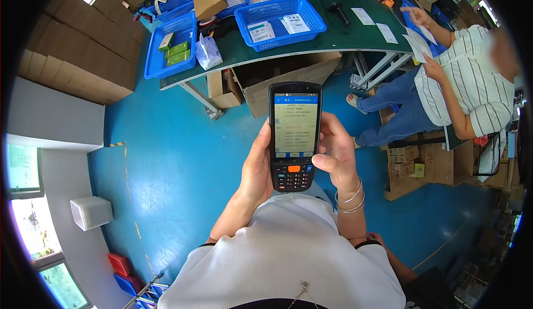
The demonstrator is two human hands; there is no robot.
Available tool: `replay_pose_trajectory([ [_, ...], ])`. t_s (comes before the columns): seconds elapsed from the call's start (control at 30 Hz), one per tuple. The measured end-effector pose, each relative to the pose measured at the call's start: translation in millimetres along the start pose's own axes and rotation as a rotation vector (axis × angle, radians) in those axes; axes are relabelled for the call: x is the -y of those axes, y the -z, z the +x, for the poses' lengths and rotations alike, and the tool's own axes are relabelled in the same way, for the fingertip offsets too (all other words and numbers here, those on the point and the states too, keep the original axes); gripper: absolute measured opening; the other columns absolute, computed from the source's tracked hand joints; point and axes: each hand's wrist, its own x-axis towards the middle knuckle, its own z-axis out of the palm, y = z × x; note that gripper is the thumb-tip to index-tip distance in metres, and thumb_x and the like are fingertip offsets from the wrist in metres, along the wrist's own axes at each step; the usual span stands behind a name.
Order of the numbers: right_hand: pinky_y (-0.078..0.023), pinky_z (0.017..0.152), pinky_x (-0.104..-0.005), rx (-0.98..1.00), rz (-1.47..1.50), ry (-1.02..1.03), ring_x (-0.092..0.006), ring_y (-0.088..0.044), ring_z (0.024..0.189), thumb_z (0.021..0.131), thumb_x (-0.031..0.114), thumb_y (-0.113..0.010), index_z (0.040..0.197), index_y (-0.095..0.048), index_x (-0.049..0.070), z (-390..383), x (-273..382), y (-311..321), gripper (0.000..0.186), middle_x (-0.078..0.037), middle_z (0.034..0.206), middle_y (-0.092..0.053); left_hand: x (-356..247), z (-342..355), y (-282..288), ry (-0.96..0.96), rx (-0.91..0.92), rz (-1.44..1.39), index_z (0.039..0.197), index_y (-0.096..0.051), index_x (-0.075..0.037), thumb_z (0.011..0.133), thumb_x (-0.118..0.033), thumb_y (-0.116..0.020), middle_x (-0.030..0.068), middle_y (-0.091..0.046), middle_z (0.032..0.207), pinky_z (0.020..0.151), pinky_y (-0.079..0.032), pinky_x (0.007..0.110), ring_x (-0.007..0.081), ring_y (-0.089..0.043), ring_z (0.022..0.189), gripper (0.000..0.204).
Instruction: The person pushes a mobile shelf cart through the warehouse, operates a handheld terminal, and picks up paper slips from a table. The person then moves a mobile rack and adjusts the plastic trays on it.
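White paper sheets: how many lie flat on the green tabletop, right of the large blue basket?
2. One white rectangular paper sheet lies farther back; the second sheet lies nearer, to its right. Others may be hidden beneath them.

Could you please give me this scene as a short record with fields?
Held item: black rectangular handheld terminal, lit screen, orange key
Left hand: grips the terminal's left side
Right hand: at its right side, thumb near the keypad
Furniture: green-topped table with blue plastic baskets
Nearby: person in striped white shirt, holding white papers
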Motion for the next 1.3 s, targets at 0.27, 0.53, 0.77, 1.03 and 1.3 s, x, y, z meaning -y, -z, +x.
replay_pose_trajectory([
  [0.27,-0.037,0.074,-0.0226,-0.049,-0.003,-0.065,-0.017,-0.047,0.086,0.062,0.021,-0.055,0.115,-0.04,-0.003,-1,-3,2,0.061,-0.014,0.104,-0.051,3,0,-1,0.003,-0.143,0.08,0.129,-0.032,-0.011,0.091,-0.039,-0.028,0.0089,-0.046,0.12,0.089,-0.038,0.035,0.0211,-0.047,0.107,0.047],
  [0.53,-0.038,0.074,-0.0237,-0.018,0.072,-0.051,-0.0179,-0.049,0.087,0.066,0.022,-0.051,0.115,-0.041,-0.003,19,-10,-9,0.056,-0.014,0.105,-0.052,-19,6,10,0.011,-0.112,0.055,0.129,-0.031,-0.009,0.09,-0.038,-0.03,0.0123,-0.046,0.119,0.083,-0.044,0.035,0.0243,-0.052,0.101,0.049],
  [0.77,-0.041,0.073,-0.0255,-0.086,0.123,-0.095,-0.0194,-0.052,0.091,0.073,0.022,-0.047,0.111,-0.046,-0.003,30,-38,-15,0.046,-0.015,0.101,-0.055,-29,-1,47,0.05,-0.096,-0.085,0.13,-0.028,-0.008,0.088,-0.036,-0.036,0.0167,-0.049,0.115,0.075,-0.049,0.036,0.0292,-0.056,0.094,0.051],
  [1.03,-0.044,0.071,-0.0267,-0.245,-0.034,-0.273,-0.0184,-0.055,0.089,0.082,0.019,-0.04,0.105,-0.052,-0.002,103,-101,14,0.033,-0.013,0.096,-0.058,-64,15,118,0.039,-0.273,0.04,0.128,-0.028,-0.008,0.084,-0.03,-0.039,0.0183,-0.05,0.111,0.075,-0.049,0.036,0.0312,-0.056,0.094,0.051],
  [1.3,-0.044,0.07,-0.0265,-0.376,-0.485,-0.043,-0.0203,-0.057,0.079,0.077,0.014,-0.052,0.094,-0.059,0.001,315,-203,108,0.023,-0.009,0.087,-0.061,-93,92,151,0.013,-0.397,0.022,0.126,-0.03,-0.005,0.084,-0.027,-0.038,0.0228,-0.05,0.11,0.075,-0.049,0.041,0.0351,-0.056,0.093,0.048],
])
